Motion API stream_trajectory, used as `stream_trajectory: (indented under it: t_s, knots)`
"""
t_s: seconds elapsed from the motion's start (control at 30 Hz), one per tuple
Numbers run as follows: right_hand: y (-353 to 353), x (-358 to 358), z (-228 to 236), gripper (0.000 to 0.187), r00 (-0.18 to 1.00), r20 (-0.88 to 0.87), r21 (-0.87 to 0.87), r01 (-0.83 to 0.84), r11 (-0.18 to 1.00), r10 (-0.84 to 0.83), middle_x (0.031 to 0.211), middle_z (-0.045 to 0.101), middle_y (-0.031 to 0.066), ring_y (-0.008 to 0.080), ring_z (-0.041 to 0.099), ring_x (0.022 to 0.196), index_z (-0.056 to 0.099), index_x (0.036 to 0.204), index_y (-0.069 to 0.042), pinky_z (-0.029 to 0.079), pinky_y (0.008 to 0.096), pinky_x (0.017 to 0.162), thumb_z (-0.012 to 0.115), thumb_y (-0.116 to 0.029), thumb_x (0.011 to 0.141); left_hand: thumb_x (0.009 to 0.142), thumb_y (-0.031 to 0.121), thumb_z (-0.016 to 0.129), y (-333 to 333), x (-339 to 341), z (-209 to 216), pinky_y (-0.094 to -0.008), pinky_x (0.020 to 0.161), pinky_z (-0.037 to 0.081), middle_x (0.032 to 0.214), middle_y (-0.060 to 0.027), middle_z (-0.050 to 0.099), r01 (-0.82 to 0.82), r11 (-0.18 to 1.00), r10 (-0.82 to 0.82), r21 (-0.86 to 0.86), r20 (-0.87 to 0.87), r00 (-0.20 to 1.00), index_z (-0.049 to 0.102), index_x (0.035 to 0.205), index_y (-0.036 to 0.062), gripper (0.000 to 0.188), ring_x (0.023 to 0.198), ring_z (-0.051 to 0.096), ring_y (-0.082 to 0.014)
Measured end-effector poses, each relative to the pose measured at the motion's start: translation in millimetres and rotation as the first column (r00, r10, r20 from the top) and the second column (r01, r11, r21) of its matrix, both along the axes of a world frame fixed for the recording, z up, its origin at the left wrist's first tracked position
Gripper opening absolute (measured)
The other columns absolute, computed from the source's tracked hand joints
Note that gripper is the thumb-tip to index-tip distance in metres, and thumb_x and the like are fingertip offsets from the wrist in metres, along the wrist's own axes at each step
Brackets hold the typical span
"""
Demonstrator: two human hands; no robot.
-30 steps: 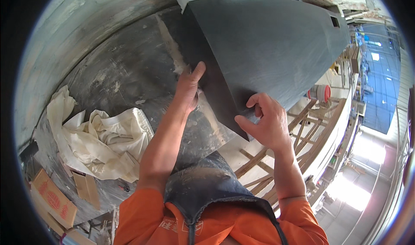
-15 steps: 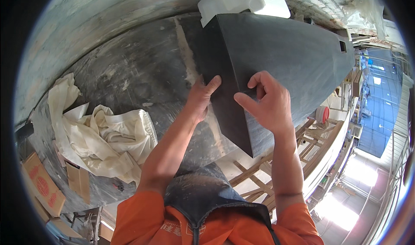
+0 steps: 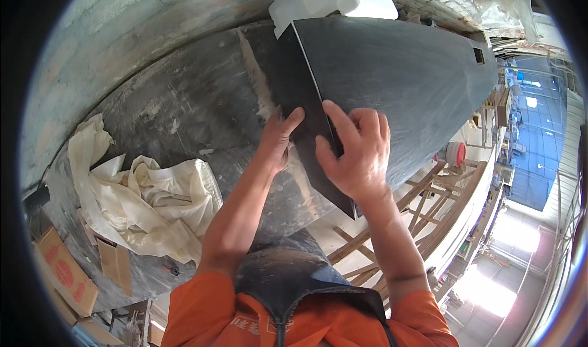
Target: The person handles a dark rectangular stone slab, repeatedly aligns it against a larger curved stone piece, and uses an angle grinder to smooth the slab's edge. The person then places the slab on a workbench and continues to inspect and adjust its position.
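A long dark grey board-like piece (image 3: 404,77) with a broad top and a narrower near side face (image 3: 300,83) lies on the worn dark table. A thin pale line runs along the edge between the two faces. My left hand (image 3: 278,135) is closed on the left border of the narrow face, thumb on it; the other fingers are mostly hidden. Over the pale edge lies my right hand (image 3: 361,148), its index finger and thumb spread apart and touching the piece near the edge, the remaining fingers bent on the broad face.
Crumpled cream cloth (image 3: 165,194) lies on the scuffed table (image 3: 177,108) to my left, near a cardboard box (image 3: 66,270). White foam (image 3: 337,1) stands behind the dark piece, against a brick wall. A wooden frame (image 3: 429,212) and a red-lidded bucket (image 3: 454,154) are at right.
My right hand has moved left and flattened from a raised, curled pose onto the edge. The pale line along the edge has become visible. The left hand keeps its place.
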State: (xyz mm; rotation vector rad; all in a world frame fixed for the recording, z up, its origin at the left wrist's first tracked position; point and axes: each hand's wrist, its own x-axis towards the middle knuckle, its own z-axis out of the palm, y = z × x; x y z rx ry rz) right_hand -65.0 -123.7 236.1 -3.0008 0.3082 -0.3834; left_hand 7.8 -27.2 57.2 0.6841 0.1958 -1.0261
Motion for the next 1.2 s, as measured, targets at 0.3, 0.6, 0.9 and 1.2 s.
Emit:
stream_trajectory:
  t_s: [0.3,0.6,0.9,1.2]
  knots:
    - [56,-23,3,0.057,0.996,0.056,0.120,-0.069,0.990,0.063,0.131,0.060,0.0091,0.0320,0.054,0.125,0.071,0.135,-0.016,0.041,0.0460,0.100,0.076,-0.018,0.079,0.099,0.047,0.072,51,-16,12,-0.0304,0.085,0.057,0.114,-0.0022,0.068,-0.083,0.996,0.085,-0.021,0.098,0.992,0.061,0.133,0.0074,0.053,0.099,0.068,-0.0151]
    - [111,-72,32,0.049,0.938,0.300,0.791,-0.346,0.504,0.173,0.119,0.065,0.0173,0.0299,0.069,0.099,0.069,0.135,0.000,0.056,0.0373,0.085,0.080,-0.006,0.088,0.095,0.040,0.079,154,-65,68,-0.0371,0.094,0.052,0.121,-0.0071,0.060,-0.175,0.982,0.162,0.074,0.156,0.974,0.058,0.131,0.0027,0.056,0.110,0.063,-0.0224]
    - [130,-145,74,0.042,0.866,0.498,0.830,-0.492,0.262,0.047,0.116,0.068,0.0112,0.0205,0.067,0.101,0.070,0.133,-0.001,0.055,0.0344,0.086,0.080,-0.013,0.094,0.092,0.034,0.070,167,-148,165,-0.0353,0.097,0.053,0.119,-0.0123,0.064,-0.218,0.965,0.092,0.145,0.593,0.800,0.054,0.130,-0.0041,0.056,0.110,0.066,-0.0226]
    - [117,-280,91,0.034,0.815,0.558,0.830,-0.551,0.089,-0.153,0.112,0.067,0.0063,0.0156,0.065,0.102,0.073,0.130,-0.003,0.051,0.0294,0.086,0.077,-0.015,0.098,0.094,0.034,0.073,156,-256,203,-0.0367,0.103,0.049,0.127,-0.0115,0.064,-0.103,0.990,0.001,0.092,0.740,0.673,0.052,0.138,-0.0055,0.063,0.119,0.063,-0.0207]
